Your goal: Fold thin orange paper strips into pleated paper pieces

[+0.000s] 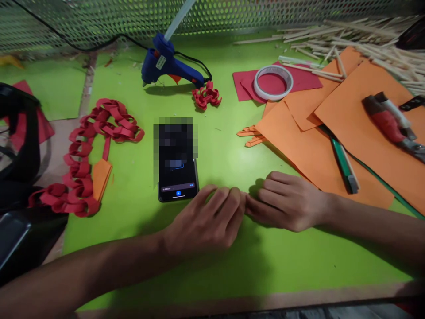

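Observation:
My left hand is closed over the green tabletop, its fingers curled down just below the smartphone. Against it, fingertips meeting, my right hand is closed too. Whatever the fingers pinch is hidden behind the knuckles. The phone lies flat with its screen lit, its upper part blurred out. To the left a red paper chain lies coiled, with a folded orange paper piece beside it. Small folded orange paper strips rest beyond my right hand.
A blue glue gun stands at the back near a small red paper cluster. A tape roll sits on red paper. Orange sheets, a green cutter, red-handled pliers and wooden sticks cover the right side.

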Demonstrator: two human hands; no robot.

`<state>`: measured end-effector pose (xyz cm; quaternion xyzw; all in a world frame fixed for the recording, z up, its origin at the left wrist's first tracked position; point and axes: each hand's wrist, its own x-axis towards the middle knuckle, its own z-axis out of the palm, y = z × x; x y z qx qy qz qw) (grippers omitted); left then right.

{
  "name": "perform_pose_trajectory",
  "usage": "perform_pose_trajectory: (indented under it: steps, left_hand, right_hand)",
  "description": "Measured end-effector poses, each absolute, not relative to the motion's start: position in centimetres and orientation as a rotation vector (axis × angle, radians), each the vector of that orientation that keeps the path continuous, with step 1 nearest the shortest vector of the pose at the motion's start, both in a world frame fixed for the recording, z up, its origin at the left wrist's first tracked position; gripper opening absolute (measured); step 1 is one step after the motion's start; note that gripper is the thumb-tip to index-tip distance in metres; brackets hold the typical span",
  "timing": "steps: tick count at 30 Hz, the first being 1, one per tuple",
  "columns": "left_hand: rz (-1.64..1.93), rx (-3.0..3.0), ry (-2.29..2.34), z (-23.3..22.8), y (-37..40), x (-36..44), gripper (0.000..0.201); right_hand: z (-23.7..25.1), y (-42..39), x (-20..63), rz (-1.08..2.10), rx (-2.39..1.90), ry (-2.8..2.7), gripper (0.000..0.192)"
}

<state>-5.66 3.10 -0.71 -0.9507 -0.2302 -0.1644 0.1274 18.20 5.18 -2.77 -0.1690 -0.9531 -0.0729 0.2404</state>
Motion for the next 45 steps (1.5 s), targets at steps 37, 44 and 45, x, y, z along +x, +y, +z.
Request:
perform_pose_trajectory:
  steps: [37, 44, 45]
  left_hand:
    - [-0.221, -2.738, -0.688, -1.0, 0.0, -5.9, 0.040]
    - [-0.202, -2.780, -0.701, -1.0, 0.4, -5.9, 0.047]
    - [-0.198, -2.788, -0.701, -1.0, 0.4, -5.9, 0.047]
  right_hand:
    - [-2.7, 5.2, 18.5, -0.240, -0.517, -2.624, 0.029]
    - [-2.5, 5.3, 18.4, -0.207, -0.550, -2.610, 0.030]
    - [-2.5, 5.3, 18.3, -0.205, -0.560, -2.610, 0.030]
